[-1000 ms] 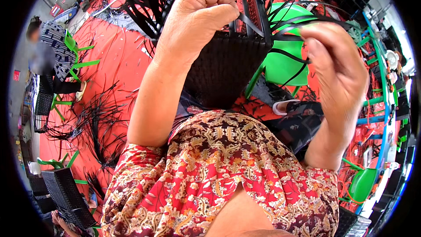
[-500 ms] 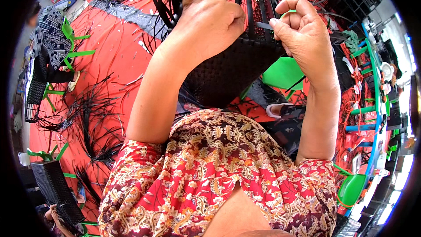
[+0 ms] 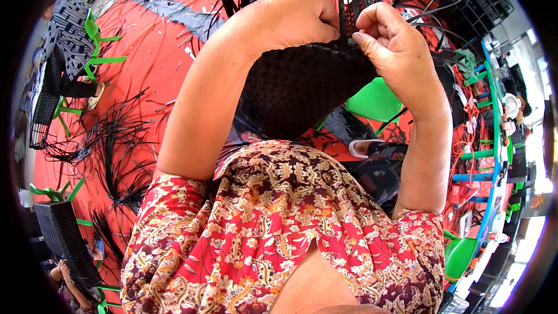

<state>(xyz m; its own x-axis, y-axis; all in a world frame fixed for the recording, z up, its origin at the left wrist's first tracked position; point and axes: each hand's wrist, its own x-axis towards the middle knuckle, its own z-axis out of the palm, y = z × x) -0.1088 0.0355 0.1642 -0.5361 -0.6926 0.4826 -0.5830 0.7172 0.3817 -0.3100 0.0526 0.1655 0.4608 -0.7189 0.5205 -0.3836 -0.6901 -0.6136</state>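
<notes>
A dark woven basket [image 3: 308, 90] made of flat black strips stands in front of me, its unwoven upright strips [image 3: 342, 14] rising from the woven wall. My left hand [image 3: 302, 14] lies over the far left part of these uprights. Its fingers curl around them, the index finger reaching right and the thumb bent below; some fingertips are hidden behind the strips. On the other side, my right hand [image 3: 392, 38] pinches with thumb and forefinger at the top edge of the weave. A thin black strip between those fingertips is mostly hidden.
A green stool [image 3: 375, 102] stands behind the basket on the right. Loose black strips [image 3: 113, 151] litter the red floor [image 3: 174, 75]. Another person's hands [image 3: 67, 276] hold a black woven panel [image 3: 67, 241] at lower left. At right runs a blue-green frame [image 3: 497, 116].
My left hand has shifted right along the uprights. The right hand has come slightly left and down, closer to the left one, and less of its strip shows.
</notes>
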